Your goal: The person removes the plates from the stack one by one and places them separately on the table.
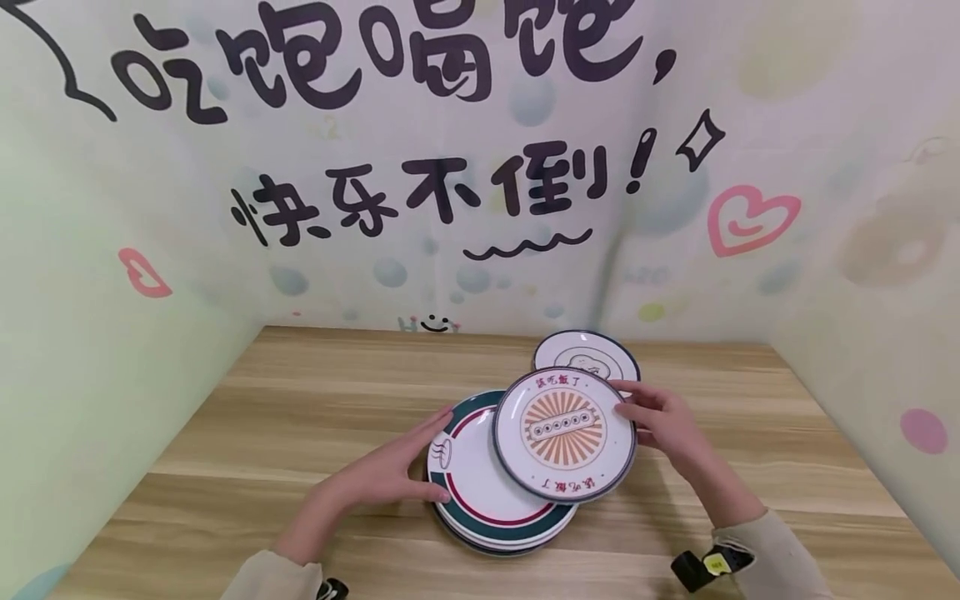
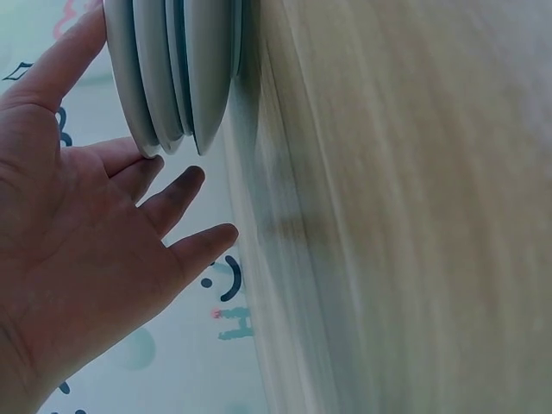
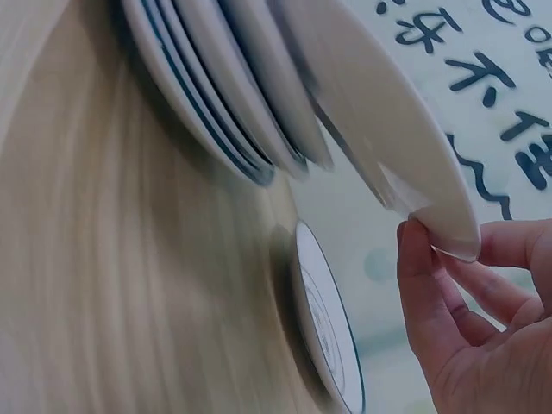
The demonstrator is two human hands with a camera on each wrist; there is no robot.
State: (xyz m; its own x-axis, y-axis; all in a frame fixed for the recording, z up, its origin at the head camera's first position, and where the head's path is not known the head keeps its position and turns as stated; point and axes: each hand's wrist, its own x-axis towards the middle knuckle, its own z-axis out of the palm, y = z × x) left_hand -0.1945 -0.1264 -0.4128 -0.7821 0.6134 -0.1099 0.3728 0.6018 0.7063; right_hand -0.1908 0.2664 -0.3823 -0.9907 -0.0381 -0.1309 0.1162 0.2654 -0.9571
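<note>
My right hand (image 1: 667, 425) pinches the right edge of a round white plate (image 1: 564, 475) with a dark rim, an orange sunburst and red characters. In the right wrist view this plate (image 3: 388, 121) slants away from the stack, thumb on one face and fingertips on the other. Below it stands a stack of plates (image 1: 517, 533), its top one white with a green band and red rings. At the stack's left edge is my left hand (image 1: 390, 471), thumb and fingers spread. The left wrist view shows its fingertips right at the rims of the stacked plates (image 2: 155, 86).
Behind the pinched plate, a smaller dark-rimmed white plate (image 1: 611, 354) with a line drawing lies on the wooden table (image 1: 315, 375), partly covered. A printed backdrop (image 1: 435, 283) with large black characters rises at the table's back edge, and pale panels flank both sides.
</note>
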